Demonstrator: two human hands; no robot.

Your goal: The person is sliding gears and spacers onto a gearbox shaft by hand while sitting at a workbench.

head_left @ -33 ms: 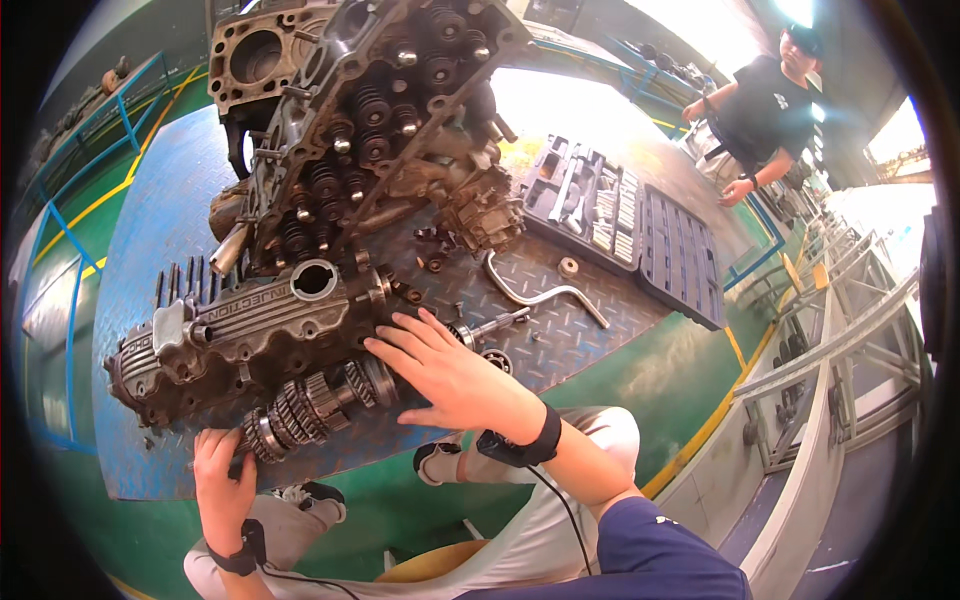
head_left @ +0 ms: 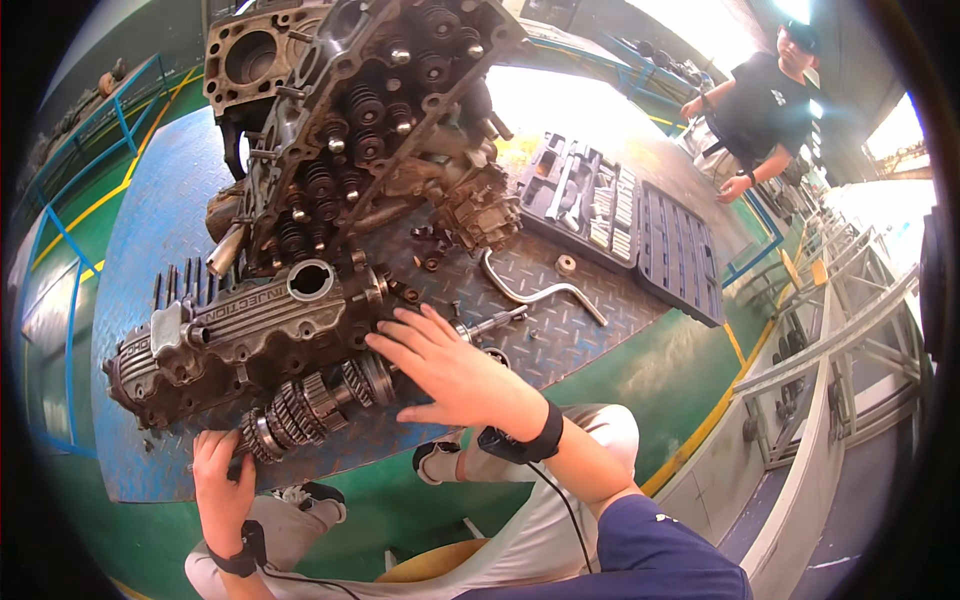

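Observation:
A steel gear shaft [head_left: 312, 408] with several toothed gears lies near the table's front edge. At its left end, my left hand [head_left: 222, 478] has curled fingers and thumb around the shaft's tip, which they partly hide. My right hand [head_left: 455, 372] rests over the other end with fingers stretched out and thumb spread, palm down. Past its fingertips a thin splined shaft end [head_left: 497, 322] sticks out to the right. Just behind the gears sits a ribbed metal valve cover [head_left: 255, 325] with a round filler hole.
A large cylinder head [head_left: 370, 120] with valve springs leans at the back beside an engine block [head_left: 250, 60]. To the right are a bent metal handle [head_left: 540, 296], a small round part [head_left: 566, 264] and an opened socket set case [head_left: 680, 250]. Another person [head_left: 770, 110] stands at far right.

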